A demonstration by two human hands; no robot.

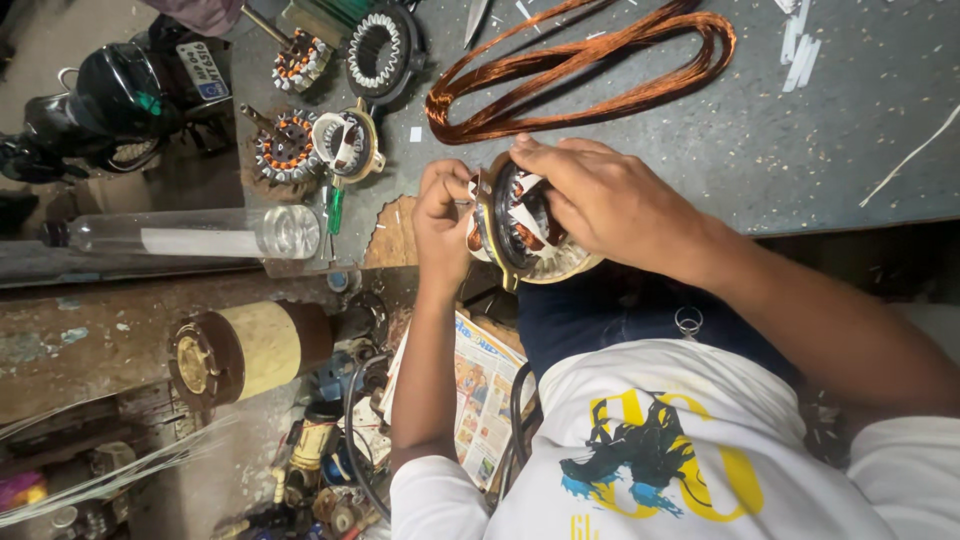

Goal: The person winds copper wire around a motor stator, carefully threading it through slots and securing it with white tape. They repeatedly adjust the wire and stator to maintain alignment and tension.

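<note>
The stator (pixel 525 232) seems only partly wound; left hand (pixel 443 215) pinches its rim, right hand (pixel 600 195) presses fingers into slots; copper wire coil (pixel 580 65) lies unused.

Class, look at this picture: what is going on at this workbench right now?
A person holds a round motor stator at the edge of a grey workbench. The left hand grips its side, while the right hand lies over the top, fingers at the white slot papers. A loose coil of copper wire lies just beyond, and other wound stators and a clear plastic bottle sit to the left.
</note>
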